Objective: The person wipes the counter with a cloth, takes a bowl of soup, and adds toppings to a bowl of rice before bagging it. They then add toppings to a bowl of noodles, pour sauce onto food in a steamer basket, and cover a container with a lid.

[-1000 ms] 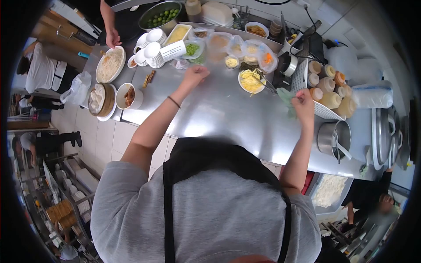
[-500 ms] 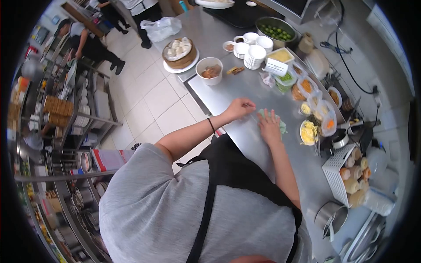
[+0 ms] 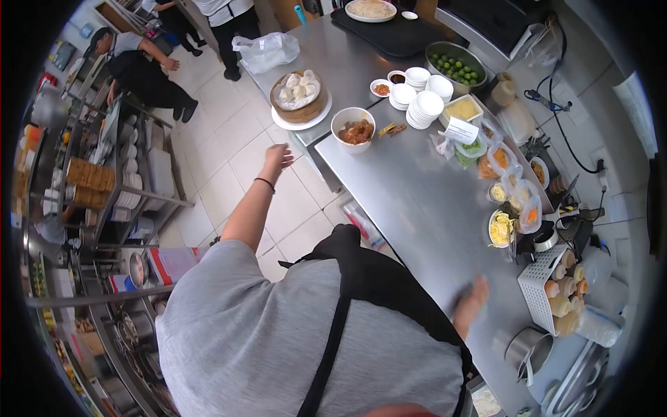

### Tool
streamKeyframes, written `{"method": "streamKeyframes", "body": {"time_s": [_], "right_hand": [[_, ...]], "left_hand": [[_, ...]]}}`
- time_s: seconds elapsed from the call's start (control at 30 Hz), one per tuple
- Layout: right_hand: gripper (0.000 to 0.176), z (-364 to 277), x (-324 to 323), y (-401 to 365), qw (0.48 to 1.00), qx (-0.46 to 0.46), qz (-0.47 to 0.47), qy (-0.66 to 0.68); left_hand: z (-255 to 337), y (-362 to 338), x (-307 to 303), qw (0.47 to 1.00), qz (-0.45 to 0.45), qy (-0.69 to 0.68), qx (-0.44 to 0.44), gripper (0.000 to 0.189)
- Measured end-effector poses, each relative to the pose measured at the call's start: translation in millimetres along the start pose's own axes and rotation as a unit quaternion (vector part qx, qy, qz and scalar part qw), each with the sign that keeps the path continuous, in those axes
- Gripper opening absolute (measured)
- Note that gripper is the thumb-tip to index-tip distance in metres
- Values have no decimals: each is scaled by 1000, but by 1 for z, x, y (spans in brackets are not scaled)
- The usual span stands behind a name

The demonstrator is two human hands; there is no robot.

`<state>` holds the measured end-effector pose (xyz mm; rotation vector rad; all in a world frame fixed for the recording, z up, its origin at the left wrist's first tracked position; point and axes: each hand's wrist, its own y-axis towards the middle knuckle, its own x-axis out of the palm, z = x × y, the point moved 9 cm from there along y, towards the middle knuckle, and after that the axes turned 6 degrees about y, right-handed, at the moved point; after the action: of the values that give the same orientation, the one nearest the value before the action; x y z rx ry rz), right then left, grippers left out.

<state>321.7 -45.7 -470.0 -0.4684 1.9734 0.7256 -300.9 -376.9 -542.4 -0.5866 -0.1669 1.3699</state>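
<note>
My left hand (image 3: 279, 158) is out over the floor, left of the steel table (image 3: 410, 201). Its fingers are loosely apart and nothing shows in them. A bamboo steamer (image 3: 299, 99) of white dumplings on a white plate is the nearest item to it, with a white bowl (image 3: 353, 131) of brown, sauced food to the right. My right hand (image 3: 472, 302), smeared by motion, is low over the near part of the table, close to my apron. Whether it holds anything cannot be made out. The green cloth from before does not show.
Stacked white dishes (image 3: 425, 109), a pot of green fruit (image 3: 455, 66), bagged ingredients (image 3: 501, 158) and a bowl of yellow shreds (image 3: 501, 229) line the table's right side. A white basket of bottles (image 3: 538, 292) stands nearer. Across the aisle a co-worker (image 3: 142, 73) stands beside shelves.
My left hand has swung left off the table. My right hand has left the green cloth's spot and come back toward my body; the cloth is gone from there. The co-worker has stretched out an arm.
</note>
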Motion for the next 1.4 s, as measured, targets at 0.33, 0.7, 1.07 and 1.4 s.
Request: {"method": "streamKeyframes", "body": {"time_s": [0.33,0.7,1.07,1.4], "right_hand": [[28,89,-69,-33,940,329,83,-20],[36,-85,76,79,991,96,41,-88],[47,-82,107,93,972,166,-3,-168],[34,-240,104,83,958,-5,-128,256]], "left_hand": [[96,-10,82,943,-253,163,143,31],[153,-39,179,768,-238,374,462,24],[23,68,23,966,-235,102,21,23],[52,156,17,986,-104,-107,68,29]]}}
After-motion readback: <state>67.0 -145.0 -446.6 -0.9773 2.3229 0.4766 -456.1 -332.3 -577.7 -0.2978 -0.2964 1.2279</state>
